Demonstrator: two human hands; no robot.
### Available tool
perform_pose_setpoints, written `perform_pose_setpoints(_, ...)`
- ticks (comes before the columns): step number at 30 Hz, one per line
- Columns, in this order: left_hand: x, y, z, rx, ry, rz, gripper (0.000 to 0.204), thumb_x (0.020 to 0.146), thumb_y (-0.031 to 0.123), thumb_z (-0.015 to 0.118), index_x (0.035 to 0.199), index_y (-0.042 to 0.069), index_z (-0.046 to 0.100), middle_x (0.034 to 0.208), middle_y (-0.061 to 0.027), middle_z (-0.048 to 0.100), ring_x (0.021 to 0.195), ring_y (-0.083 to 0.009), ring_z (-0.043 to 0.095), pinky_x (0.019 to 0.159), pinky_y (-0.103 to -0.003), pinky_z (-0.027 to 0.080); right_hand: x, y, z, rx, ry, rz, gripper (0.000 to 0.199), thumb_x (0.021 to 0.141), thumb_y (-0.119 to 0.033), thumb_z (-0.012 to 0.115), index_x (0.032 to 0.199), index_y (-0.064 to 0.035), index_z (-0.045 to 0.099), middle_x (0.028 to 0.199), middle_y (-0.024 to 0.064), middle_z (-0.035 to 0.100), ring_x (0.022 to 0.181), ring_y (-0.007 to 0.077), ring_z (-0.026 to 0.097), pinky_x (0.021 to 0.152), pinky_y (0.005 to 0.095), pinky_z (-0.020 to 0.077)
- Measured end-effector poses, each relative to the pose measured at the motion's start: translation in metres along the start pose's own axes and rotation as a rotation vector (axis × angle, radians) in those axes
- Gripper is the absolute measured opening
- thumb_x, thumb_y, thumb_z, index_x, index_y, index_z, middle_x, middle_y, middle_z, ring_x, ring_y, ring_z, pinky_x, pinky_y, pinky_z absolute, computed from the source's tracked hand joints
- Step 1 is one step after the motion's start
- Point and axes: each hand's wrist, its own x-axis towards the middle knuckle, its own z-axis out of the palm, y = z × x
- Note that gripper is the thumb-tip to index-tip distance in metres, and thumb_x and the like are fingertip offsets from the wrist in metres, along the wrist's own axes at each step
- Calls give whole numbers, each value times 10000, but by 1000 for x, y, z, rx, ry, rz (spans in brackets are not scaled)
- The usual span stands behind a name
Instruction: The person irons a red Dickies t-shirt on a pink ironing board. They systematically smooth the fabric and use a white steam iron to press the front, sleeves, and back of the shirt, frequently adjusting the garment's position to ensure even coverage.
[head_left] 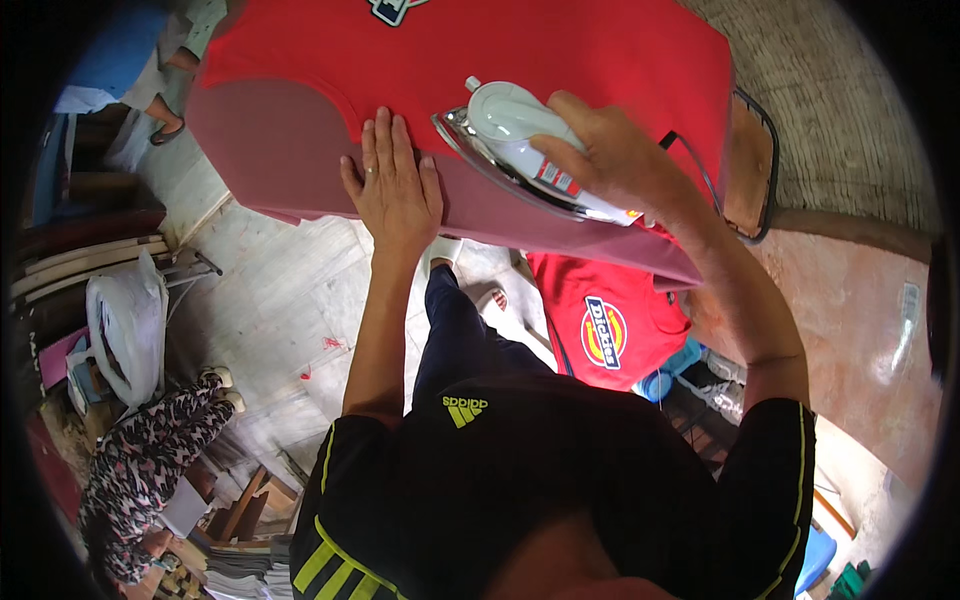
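A red t-shirt (520, 50) with a sewn patch near its collar lies spread on a dark pink ironing board (270, 150). My left hand (392, 185) lies flat on the shirt's lower edge, fingers together. My right hand (615, 150) grips the handle of a white clothes iron (510, 135) with a shiny metal soleplate, which rests on the shirt just right of my left hand. The iron's nose points away from me.
A second red garment (605, 325) with a round patch hangs below the board's near edge. The board's metal iron rest (760, 160) juts out at the right end. A person in patterned trousers (150, 455) sits at lower left beside a white plastic bag (125, 320). Another person (165, 70) stands at top left.
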Motion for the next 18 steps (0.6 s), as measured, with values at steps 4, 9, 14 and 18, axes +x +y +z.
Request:
perform_pose_setpoints(4,1,-1,-7,-66,-4,-1,598,930,195,443,1490,19,329,1576,-138,310,1458,-329,283,1156,-573,164,5,-4,13,39,118,-51,329,964,-312,598,962,8,523,694,243,620,641,430,641,572,483,478)
perform_pose_setpoints(9,2,-5,-9,-117,1,15,612,903,139,483,1484,16,333,1559,-144,333,1435,-330,316,1155,-550,183,14,-9,21,198,285,42,340,987,-301,570,929,23,487,696,260,602,655,444,632,562,493,462)
perform_pose_setpoints(14,31,-9,-25,-156,-31,-16,534,923,160,507,1428,14,415,1481,-153,435,1329,-342,431,1076,-553,277,56,-17,12,168,268,125,344,999,-299,551,931,26,461,731,266,589,690,434,621,600,478,463)
perform_pose_setpoints(18,82,-19,-21,-172,29,32,481,939,184,519,1386,14,469,1445,-154,473,1303,-358,450,1037,-540,331,65,-4,20,397,350,169,331,1002,-282,540,927,25,445,775,257,584,678,376,615,633,464,459)
